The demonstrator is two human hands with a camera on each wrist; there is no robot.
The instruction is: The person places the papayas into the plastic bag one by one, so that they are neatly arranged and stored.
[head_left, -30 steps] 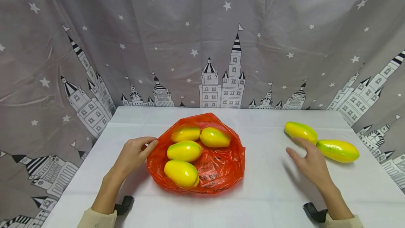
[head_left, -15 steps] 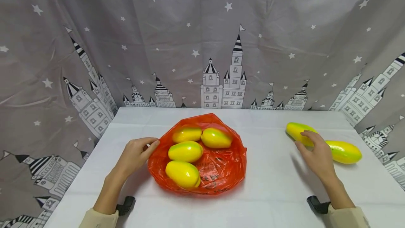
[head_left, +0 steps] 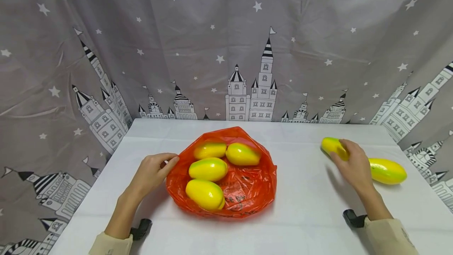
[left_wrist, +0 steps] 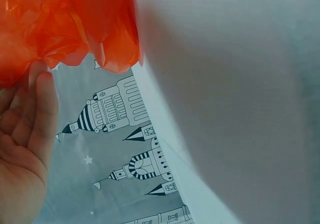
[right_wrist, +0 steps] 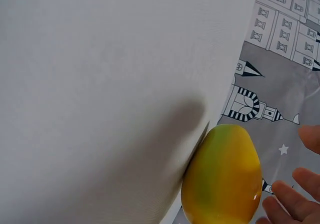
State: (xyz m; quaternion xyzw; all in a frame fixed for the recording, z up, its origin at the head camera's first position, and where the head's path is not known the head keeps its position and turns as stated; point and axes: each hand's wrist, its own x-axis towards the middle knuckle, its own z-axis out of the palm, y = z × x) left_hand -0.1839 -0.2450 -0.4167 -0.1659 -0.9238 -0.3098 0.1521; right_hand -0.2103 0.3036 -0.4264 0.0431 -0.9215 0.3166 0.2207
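Note:
A red plastic bag (head_left: 247,192) lies open on the table, its mouth facing up. Several glossy yellow-green fruits (head_left: 208,169), elongated like papayas, are inside it. My left hand (head_left: 150,172) pinches the bag's left rim; in the left wrist view, fingertips (left_wrist: 44,82) meet the red film. At the right, my right hand (head_left: 355,166) reaches over a papaya-like fruit (head_left: 332,147), partly covering it, with thumb and fingers spread. In the right wrist view, a fruit (right_wrist: 222,179) shows beside the slightly bent fingers (right_wrist: 290,201).
Another papaya-like fruit (head_left: 387,171) lies just right of my right hand. White cloth (head_left: 297,200) covers the table. Behind it and at both sides hangs a grey curtain (head_left: 198,30) printed with castles and stars. Each wrist wears a black strap mount (head_left: 141,229).
My right hand has moved slightly right and forward, so it now covers more of the left loose fruit. The left hand keeps its hold on the bag's rim.

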